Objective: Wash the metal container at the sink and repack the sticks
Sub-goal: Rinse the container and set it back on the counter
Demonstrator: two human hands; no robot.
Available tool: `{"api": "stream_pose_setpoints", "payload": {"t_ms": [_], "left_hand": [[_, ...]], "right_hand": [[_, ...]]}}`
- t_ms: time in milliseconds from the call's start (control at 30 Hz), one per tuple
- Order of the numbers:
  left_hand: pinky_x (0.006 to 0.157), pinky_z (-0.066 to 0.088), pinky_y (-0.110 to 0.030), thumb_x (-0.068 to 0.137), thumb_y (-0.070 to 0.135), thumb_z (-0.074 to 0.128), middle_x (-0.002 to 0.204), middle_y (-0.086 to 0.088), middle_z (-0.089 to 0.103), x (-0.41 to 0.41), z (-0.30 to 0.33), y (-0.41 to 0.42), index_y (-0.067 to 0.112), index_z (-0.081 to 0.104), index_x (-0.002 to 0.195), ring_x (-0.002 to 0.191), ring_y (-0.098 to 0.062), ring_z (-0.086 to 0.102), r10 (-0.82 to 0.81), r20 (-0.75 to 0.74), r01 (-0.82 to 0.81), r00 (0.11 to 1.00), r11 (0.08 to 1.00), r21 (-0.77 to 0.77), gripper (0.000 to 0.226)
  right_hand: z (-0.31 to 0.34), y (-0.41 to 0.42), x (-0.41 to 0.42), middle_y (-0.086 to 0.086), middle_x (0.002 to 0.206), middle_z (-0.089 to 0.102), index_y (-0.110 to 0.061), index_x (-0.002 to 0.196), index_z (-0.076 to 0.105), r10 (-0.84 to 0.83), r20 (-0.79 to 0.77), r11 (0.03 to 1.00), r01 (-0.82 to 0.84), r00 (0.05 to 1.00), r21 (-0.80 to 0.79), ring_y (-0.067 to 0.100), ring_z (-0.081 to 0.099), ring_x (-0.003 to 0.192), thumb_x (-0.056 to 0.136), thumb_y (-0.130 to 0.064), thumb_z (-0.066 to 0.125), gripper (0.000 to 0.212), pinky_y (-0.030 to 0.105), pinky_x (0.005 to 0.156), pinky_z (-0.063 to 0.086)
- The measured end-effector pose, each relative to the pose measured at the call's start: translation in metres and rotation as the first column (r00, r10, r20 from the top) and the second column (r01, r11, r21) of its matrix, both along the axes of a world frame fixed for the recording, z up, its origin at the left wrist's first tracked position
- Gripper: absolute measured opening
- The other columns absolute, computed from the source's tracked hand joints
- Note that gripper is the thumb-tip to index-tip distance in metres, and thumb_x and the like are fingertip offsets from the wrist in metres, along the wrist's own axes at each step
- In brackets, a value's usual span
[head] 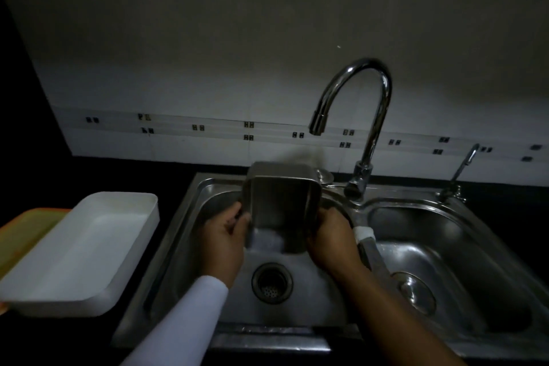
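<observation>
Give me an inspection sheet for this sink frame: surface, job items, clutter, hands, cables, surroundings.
Surface: dark counter around a steel double sink; left basin drain open, right basin drain covered.
Job's things: metal container held tilted over the left basin, mouth toward the camera; sticks not seen.
Clutter: white tray left of the sink, overlapping an orange-rimmed board; a utensil lies on the divider.
Hands: left hand and right hand grip the container's sides.
Cables: nothing seen.
Surroundings: curved tap, no water visible; small second tap; tiled wall; very dim light.
</observation>
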State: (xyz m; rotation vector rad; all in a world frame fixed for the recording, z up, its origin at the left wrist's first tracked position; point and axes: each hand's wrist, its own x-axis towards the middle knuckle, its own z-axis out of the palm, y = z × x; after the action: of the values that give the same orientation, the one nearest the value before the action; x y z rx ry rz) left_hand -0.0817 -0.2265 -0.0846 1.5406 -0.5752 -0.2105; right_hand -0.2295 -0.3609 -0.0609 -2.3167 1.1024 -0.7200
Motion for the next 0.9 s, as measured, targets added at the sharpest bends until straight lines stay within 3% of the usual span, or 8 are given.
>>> {"api": "stream_pose_setpoints", "payload": {"t_ms": [133, 267, 333, 467, 600, 667, 767, 900], "left_hand": [[0.076, 0.049, 0.000, 0.096, 0.002, 0.069, 0.087, 0.030, 0.076, -0.018, -0.002, 0.024, 0.041, 0.072, 0.098, 0.088, 0.015, 0.069, 0.015, 0.062, -0.018, 0.998, 0.999, 0.033, 0.039], [0.085, 0.054, -0.019, 0.100, 0.005, 0.061, 0.110, 0.006, 0.071, -0.010, 0.010, 0.044, 0.027, 0.075, 0.102, 0.101, -0.009, 0.069, 0.021, 0.223, -0.044, 0.974, 0.994, 0.099, 0.026], [0.084, 0.049, -0.019, 0.101, 0.008, 0.058, 0.116, 0.006, 0.064, -0.003, 0.022, 0.054, 0.024, 0.074, 0.109, 0.102, -0.008, 0.063, 0.045, 0.270, -0.077, 0.962, 0.991, 0.110, 0.024], [0.087, 0.056, -0.028, 0.102, 0.013, 0.061, 0.114, 0.003, 0.066, 0.033, 0.058, 0.095, 0.024, 0.073, 0.125, 0.098, -0.010, 0.066, 0.240, 0.387, -0.242, 0.890, 0.969, -0.045, 0.028], [0.087, 0.059, -0.025, 0.098, 0.011, 0.068, 0.114, 0.001, 0.074, 0.080, 0.094, 0.147, 0.023, 0.073, 0.130, 0.098, -0.012, 0.073, 0.446, 0.323, -0.386, 0.835, 0.892, -0.236, 0.035], [0.090, 0.060, -0.027, 0.098, 0.011, 0.069, 0.116, -0.001, 0.076, 0.100, 0.109, 0.172, 0.019, 0.075, 0.126, 0.100, -0.012, 0.073, 0.501, 0.342, -0.445, 0.795, 0.865, -0.232, 0.030], [0.090, 0.061, -0.029, 0.097, 0.006, 0.068, 0.114, -0.003, 0.076, 0.127, 0.118, 0.204, 0.016, 0.076, 0.126, 0.098, -0.013, 0.072, 0.474, 0.381, -0.472, 0.794, 0.875, -0.105, 0.032], [0.098, 0.051, -0.026, 0.091, -0.008, 0.065, 0.124, -0.008, 0.073, 0.148, 0.108, 0.235, 0.009, 0.075, 0.127, 0.112, -0.023, 0.071, 0.346, 0.434, -0.453, 0.832, 0.875, 0.169, 0.042]], "right_hand": [[-0.006, 0.025, -0.015, 0.003, 0.101, 0.059, -0.024, 0.104, 0.069, -0.014, 0.114, 0.999, 0.020, 0.993, -0.050, 0.018, 0.060, 0.085, 0.087, -0.009, 0.061, 0.024, 0.031, 0.077, 0.052], [0.014, 0.045, -0.010, 0.006, 0.099, 0.059, -0.023, 0.103, 0.069, -0.036, 0.172, 0.992, 0.056, 0.984, -0.111, 0.022, 0.061, 0.088, 0.086, -0.003, 0.064, 0.027, 0.034, 0.081, 0.051], [0.032, 0.057, -0.001, 0.004, 0.098, 0.056, -0.022, 0.107, 0.069, -0.033, 0.206, 0.988, 0.063, 0.978, -0.139, 0.024, 0.059, 0.090, 0.086, -0.002, 0.066, 0.029, 0.034, 0.081, 0.048], [0.074, 0.095, 0.040, 0.000, 0.099, 0.063, -0.031, 0.119, 0.065, 0.080, 0.346, 0.988, -0.028, 0.935, -0.152, 0.018, 0.067, 0.089, 0.090, -0.012, 0.067, 0.035, 0.035, 0.078, 0.056], [0.107, 0.144, 0.090, -0.007, 0.089, 0.070, -0.038, 0.139, 0.049, 0.195, 0.413, 0.980, -0.190, 0.890, -0.052, 0.004, 0.068, 0.082, 0.095, -0.019, 0.067, 0.051, 0.028, 0.072, 0.056], [0.117, 0.171, 0.114, -0.004, 0.082, 0.070, -0.038, 0.140, 0.047, 0.220, 0.433, 0.971, -0.240, 0.874, -0.009, 0.003, 0.068, 0.076, 0.095, -0.018, 0.066, 0.053, 0.026, 0.068, 0.055], [0.115, 0.198, 0.147, -0.002, 0.074, 0.071, -0.030, 0.130, 0.059, 0.223, 0.413, 0.962, -0.267, 0.883, 0.051, 0.008, 0.069, 0.067, 0.093, -0.015, 0.063, 0.040, 0.035, 0.067, 0.059], [0.092, 0.215, 0.181, 0.001, 0.066, 0.074, -0.018, 0.085, 0.073, 0.220, 0.360, 0.906, -0.327, 0.907, 0.270, 0.019, 0.073, 0.059, 0.082, -0.020, 0.066, 0.008, 0.042, 0.063, 0.063]]}}
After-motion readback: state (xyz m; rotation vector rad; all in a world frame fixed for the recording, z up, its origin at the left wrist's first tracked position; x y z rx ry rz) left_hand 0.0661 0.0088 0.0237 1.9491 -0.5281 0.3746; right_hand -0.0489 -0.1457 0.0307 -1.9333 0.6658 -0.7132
